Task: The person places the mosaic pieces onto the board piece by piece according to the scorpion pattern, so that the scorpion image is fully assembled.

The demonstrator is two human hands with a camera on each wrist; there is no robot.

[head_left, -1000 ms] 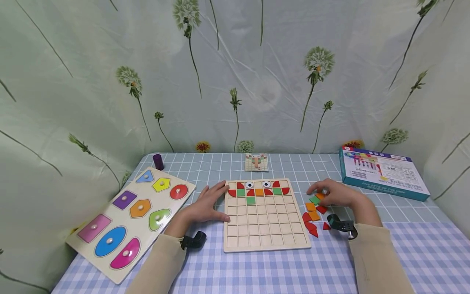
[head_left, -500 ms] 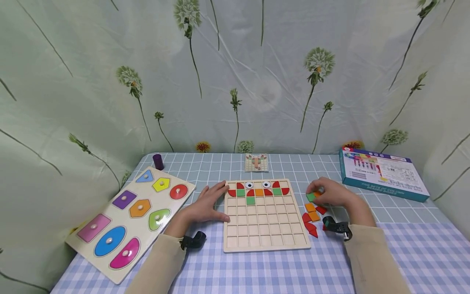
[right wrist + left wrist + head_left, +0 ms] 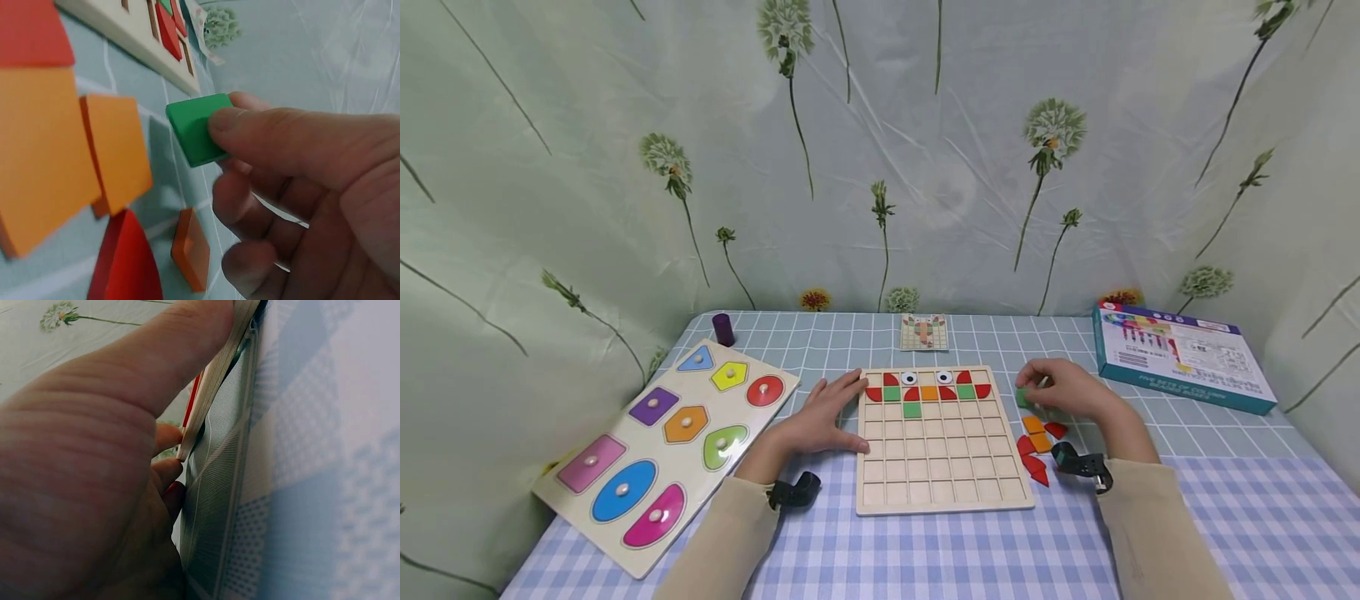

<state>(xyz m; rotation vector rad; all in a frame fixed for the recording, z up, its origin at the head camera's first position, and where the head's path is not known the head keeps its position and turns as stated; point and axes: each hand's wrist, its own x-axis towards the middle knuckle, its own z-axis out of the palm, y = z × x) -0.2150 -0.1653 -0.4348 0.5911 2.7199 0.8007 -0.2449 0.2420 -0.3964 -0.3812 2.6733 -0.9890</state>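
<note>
My right hand (image 3: 1063, 389) pinches a green square tile (image 3: 194, 129) between thumb and forefinger, lifted over the cloth in the right wrist view. Below that hand lie loose pieces: orange square tiles (image 3: 1033, 424) and red quarter-round pieces (image 3: 1026, 444). To the left is a wooden grid board (image 3: 940, 467) with red, green and orange pieces and two eye pieces in its upper rows; a lone green tile (image 3: 912, 409) sits one row lower. My left hand (image 3: 816, 422) rests along the board's left edge, fingers spread, thumb on the rim in the left wrist view.
A small pattern card (image 3: 924, 332) lies behind the board. On the left is a shape puzzle board (image 3: 640, 454) with knobbed pieces and a purple cylinder (image 3: 723, 330) behind it. A teal-edged box (image 3: 1183, 354) lies at the back right.
The right hand has taken up the green tile from among the loose pieces and moved slightly left and away from the person with it. The left hand has stayed at the board's edge.
</note>
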